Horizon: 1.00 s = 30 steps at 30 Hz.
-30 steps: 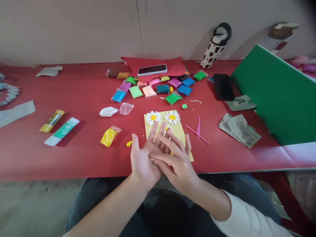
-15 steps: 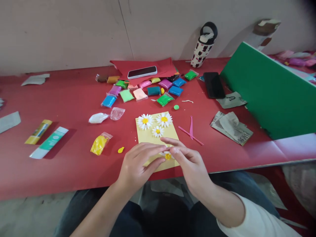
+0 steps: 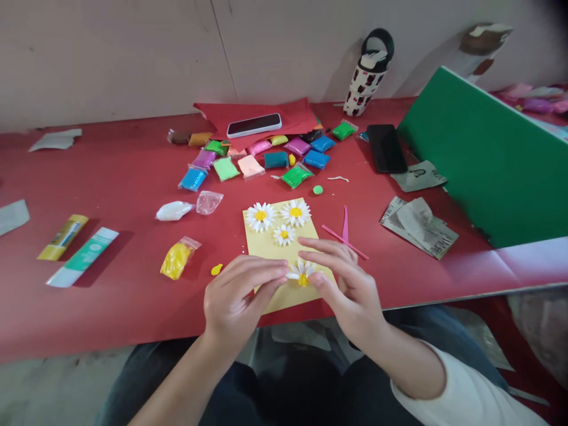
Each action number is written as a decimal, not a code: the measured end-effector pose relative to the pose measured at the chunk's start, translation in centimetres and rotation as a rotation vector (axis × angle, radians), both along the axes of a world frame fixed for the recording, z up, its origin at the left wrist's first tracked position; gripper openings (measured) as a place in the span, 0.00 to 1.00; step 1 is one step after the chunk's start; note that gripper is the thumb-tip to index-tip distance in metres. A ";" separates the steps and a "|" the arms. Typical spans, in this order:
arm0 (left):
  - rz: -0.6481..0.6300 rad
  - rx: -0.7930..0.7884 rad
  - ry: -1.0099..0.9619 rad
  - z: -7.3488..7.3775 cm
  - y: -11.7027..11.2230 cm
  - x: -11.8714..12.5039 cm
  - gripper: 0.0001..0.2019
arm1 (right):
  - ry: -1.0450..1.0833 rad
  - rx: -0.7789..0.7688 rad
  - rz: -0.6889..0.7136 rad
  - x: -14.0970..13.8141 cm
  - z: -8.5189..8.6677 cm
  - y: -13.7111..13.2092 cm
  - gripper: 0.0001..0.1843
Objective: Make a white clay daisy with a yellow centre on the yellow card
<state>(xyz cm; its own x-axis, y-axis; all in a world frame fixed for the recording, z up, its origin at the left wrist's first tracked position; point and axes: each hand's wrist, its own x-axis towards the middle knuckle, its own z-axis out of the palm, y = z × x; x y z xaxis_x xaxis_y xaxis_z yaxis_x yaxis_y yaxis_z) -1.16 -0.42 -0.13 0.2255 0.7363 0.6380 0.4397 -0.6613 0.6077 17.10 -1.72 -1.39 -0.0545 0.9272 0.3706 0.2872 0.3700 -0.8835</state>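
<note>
My left hand (image 3: 239, 296) and my right hand (image 3: 348, 284) hover low over a yellow card (image 3: 270, 254). Their fingertips reach a white clay daisy with a yellow centre (image 3: 302, 273) from either side, at the card's near edge. It appears to rest on the card, not lifted by either hand. Farther up the card sit several more daisies, the nearest a small one (image 3: 284, 235). Left of the card lie a yellow clay bit (image 3: 216, 269) and a yellow clay packet (image 3: 176, 260).
Several colored clay packets (image 3: 257, 157) lie on the red table covering (image 3: 124, 177) beyond the card. Pink clay tools (image 3: 344, 234) lie to its right. Glue sticks (image 3: 82, 257) are at left, a phone (image 3: 387, 148) and green board (image 3: 488, 160) at right.
My hands have drawn slightly apart, and the near daisy shows more fully between them. The whole scene sits slightly higher in the view.
</note>
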 end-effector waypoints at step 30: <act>-0.063 -1.264 -0.613 -0.5 -1.2 1.5 0.11 | -0.495 0.524 -0.201 0.7 -0.5 0.6 0.03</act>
<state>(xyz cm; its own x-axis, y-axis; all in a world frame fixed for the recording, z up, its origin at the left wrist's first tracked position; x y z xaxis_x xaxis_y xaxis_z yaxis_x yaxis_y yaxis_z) 0.38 -1.63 -0.64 0.2104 0.8778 -0.4303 -0.1177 0.4597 0.8803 17.77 -1.07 -1.89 -0.1779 0.6454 0.7428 0.7119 0.6056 -0.3557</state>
